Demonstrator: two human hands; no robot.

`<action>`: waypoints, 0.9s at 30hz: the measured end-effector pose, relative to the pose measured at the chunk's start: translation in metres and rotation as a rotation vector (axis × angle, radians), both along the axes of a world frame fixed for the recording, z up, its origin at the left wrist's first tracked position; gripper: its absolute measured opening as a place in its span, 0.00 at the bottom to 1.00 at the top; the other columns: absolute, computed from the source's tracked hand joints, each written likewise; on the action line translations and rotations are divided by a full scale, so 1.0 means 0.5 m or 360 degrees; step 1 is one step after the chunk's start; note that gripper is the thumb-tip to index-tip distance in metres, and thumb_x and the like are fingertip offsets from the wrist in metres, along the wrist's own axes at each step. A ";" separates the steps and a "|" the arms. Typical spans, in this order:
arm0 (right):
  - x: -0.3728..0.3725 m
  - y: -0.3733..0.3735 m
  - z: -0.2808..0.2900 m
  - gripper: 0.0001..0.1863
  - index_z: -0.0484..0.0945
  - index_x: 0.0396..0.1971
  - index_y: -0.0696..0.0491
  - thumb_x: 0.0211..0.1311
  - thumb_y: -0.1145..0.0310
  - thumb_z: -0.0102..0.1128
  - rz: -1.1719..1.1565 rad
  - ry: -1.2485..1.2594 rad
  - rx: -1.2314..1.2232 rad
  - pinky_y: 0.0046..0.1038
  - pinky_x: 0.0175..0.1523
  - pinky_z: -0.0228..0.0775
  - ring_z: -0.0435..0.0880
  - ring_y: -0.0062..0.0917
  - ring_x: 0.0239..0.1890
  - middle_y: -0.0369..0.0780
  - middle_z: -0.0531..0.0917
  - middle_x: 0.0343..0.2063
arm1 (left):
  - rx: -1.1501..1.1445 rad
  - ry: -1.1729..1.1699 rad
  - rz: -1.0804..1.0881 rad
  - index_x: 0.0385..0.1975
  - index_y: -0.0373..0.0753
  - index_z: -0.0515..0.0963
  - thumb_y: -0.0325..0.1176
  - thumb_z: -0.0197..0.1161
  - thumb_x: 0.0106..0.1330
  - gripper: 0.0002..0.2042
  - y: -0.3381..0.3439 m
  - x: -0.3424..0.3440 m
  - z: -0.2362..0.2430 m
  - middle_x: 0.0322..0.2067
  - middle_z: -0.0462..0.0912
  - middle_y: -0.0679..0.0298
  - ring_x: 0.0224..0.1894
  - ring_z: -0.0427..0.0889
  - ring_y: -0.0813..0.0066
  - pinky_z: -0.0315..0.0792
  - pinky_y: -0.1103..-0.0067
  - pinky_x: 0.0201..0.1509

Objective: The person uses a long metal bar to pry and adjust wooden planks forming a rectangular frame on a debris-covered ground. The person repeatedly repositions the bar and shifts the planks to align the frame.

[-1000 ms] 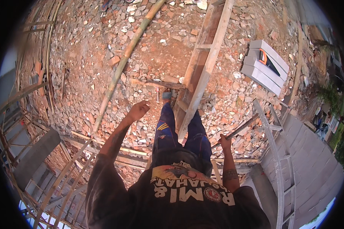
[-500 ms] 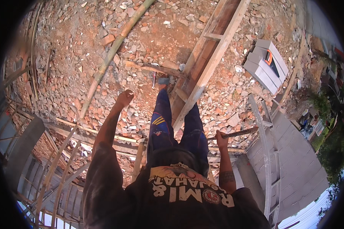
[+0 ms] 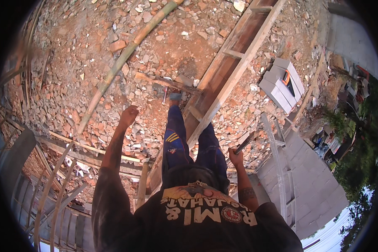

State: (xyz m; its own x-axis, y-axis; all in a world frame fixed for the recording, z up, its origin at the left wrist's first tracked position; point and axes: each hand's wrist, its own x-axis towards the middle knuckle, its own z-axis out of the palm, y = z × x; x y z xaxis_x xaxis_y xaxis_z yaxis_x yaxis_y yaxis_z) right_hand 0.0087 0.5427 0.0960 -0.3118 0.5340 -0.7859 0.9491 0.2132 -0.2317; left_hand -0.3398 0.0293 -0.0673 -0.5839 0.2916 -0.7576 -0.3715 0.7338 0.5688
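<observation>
My right hand (image 3: 236, 157) is closed round a long, narrow, dark tool (image 3: 245, 143), held out past my right thigh; its exact kind does not show. My left hand (image 3: 129, 115) hangs over the rubble with its fingers curled together; whatever is in them, if anything, is too small to make out. A long trough-like form of wooden boards (image 3: 222, 75) with short cross pieces runs away from me between my legs. A short wooden plank (image 3: 166, 82) lies against its left side, and a small red-handled tool (image 3: 165, 95) rests beside my left foot.
Broken brick and stone rubble (image 3: 92, 54) covers the ground. A long bamboo pole (image 3: 122, 61) lies to the left. Grey blocks (image 3: 281, 86) with a black and orange object (image 3: 288, 82) sit at right, near a metal ladder-like frame (image 3: 277, 159) and a block wall (image 3: 306, 180).
The tool in my right hand has swung to point further forward and foreshortened. My left hand has shifted slightly left and nearer. The view has turned a little.
</observation>
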 end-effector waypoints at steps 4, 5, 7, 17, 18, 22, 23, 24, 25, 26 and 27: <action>-0.030 0.012 0.030 0.26 0.69 0.09 0.57 0.62 0.58 0.62 0.0096 0.0067 0.0153 0.31 0.22 0.54 0.61 0.14 0.15 0.30 0.64 0.08 | -0.0008 -0.0094 0.0089 0.51 0.38 0.78 0.40 0.61 0.63 0.19 -0.015 0.023 -0.003 0.39 0.86 0.54 0.41 0.85 0.63 0.76 0.72 0.47; -0.042 -0.002 0.036 0.26 0.69 0.09 0.57 0.61 0.58 0.62 0.0124 0.0108 0.0164 0.31 0.22 0.54 0.61 0.14 0.15 0.30 0.64 0.08 | -0.0097 -0.0113 0.0093 0.51 0.38 0.78 0.40 0.61 0.63 0.19 -0.050 0.028 -0.006 0.39 0.86 0.54 0.42 0.85 0.63 0.76 0.72 0.47; -0.035 -0.001 0.033 0.25 0.69 0.08 0.57 0.62 0.60 0.62 0.0357 0.0147 0.0274 0.29 0.22 0.54 0.62 0.14 0.15 0.29 0.65 0.08 | -0.0170 -0.0149 0.0081 0.51 0.38 0.77 0.40 0.63 0.63 0.19 -0.087 0.023 -0.010 0.39 0.86 0.52 0.42 0.85 0.64 0.76 0.72 0.47; 0.093 0.113 0.119 0.19 0.75 0.12 0.56 0.61 0.64 0.62 -0.0143 -0.0061 0.0407 0.27 0.22 0.59 0.69 0.17 0.15 0.31 0.73 0.11 | -0.0073 -0.0039 0.0115 0.50 0.38 0.77 0.42 0.63 0.63 0.19 -0.080 0.064 0.031 0.39 0.86 0.54 0.44 0.84 0.64 0.75 0.72 0.48; 0.105 0.119 0.123 0.19 0.75 0.12 0.56 0.60 0.63 0.62 -0.0074 -0.0084 0.0486 0.27 0.22 0.60 0.69 0.17 0.15 0.32 0.73 0.11 | -0.0210 -0.0061 0.0038 0.50 0.38 0.77 0.43 0.63 0.63 0.20 -0.065 0.080 0.060 0.39 0.86 0.53 0.44 0.84 0.63 0.75 0.71 0.49; 0.117 0.140 0.150 0.20 0.73 0.10 0.57 0.56 0.61 0.63 0.0029 -0.0179 0.0684 0.30 0.24 0.62 0.71 0.18 0.15 0.35 0.73 0.10 | -0.0549 -0.0229 -0.0217 0.52 0.39 0.77 0.46 0.65 0.61 0.23 -0.060 0.115 0.039 0.42 0.86 0.50 0.48 0.84 0.58 0.75 0.69 0.51; 0.132 0.152 0.151 0.21 0.73 0.10 0.57 0.56 0.61 0.63 0.0002 -0.0191 0.0672 0.31 0.24 0.62 0.71 0.18 0.15 0.35 0.73 0.10 | -0.0452 -0.0274 -0.0157 0.52 0.39 0.77 0.46 0.65 0.61 0.23 -0.058 0.139 0.006 0.42 0.86 0.50 0.48 0.85 0.58 0.76 0.69 0.51; 0.151 0.162 0.130 0.21 0.73 0.10 0.57 0.57 0.60 0.63 -0.0008 -0.0197 0.0635 0.31 0.24 0.62 0.70 0.18 0.15 0.34 0.73 0.10 | -0.0388 -0.0301 -0.0087 0.53 0.39 0.77 0.46 0.65 0.60 0.24 -0.074 0.160 -0.012 0.42 0.86 0.50 0.47 0.85 0.59 0.76 0.69 0.51; 0.166 0.173 0.113 0.22 0.72 0.09 0.57 0.57 0.60 0.63 -0.0014 -0.0207 0.0616 0.31 0.24 0.62 0.69 0.18 0.15 0.34 0.72 0.09 | -0.0341 -0.0301 -0.0060 0.53 0.39 0.77 0.46 0.65 0.60 0.24 -0.064 0.178 -0.027 0.41 0.86 0.50 0.47 0.85 0.59 0.76 0.70 0.51; 0.188 0.184 0.107 0.22 0.72 0.09 0.57 0.57 0.60 0.64 0.0002 -0.0213 0.0548 0.31 0.24 0.61 0.69 0.18 0.14 0.34 0.72 0.09 | -0.0297 -0.0300 -0.0034 0.53 0.39 0.77 0.46 0.65 0.60 0.24 -0.051 0.198 -0.041 0.41 0.86 0.50 0.46 0.85 0.59 0.76 0.70 0.50; 0.189 0.192 0.097 0.23 0.72 0.09 0.58 0.57 0.60 0.64 0.0016 -0.0206 0.0470 0.31 0.24 0.61 0.68 0.18 0.14 0.34 0.72 0.09 | -0.0264 -0.0285 -0.0006 0.53 0.40 0.77 0.45 0.65 0.60 0.24 -0.037 0.207 -0.048 0.41 0.86 0.51 0.46 0.85 0.59 0.76 0.70 0.50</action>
State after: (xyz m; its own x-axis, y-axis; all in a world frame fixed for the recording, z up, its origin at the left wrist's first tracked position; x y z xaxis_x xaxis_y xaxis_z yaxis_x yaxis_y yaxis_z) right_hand 0.1033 0.6385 0.1447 -0.2261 0.7421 -0.6310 0.9641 0.2630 -0.0361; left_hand -0.2363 0.0107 -0.0913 -0.4353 0.1562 -0.8866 -0.4528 0.8132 0.3656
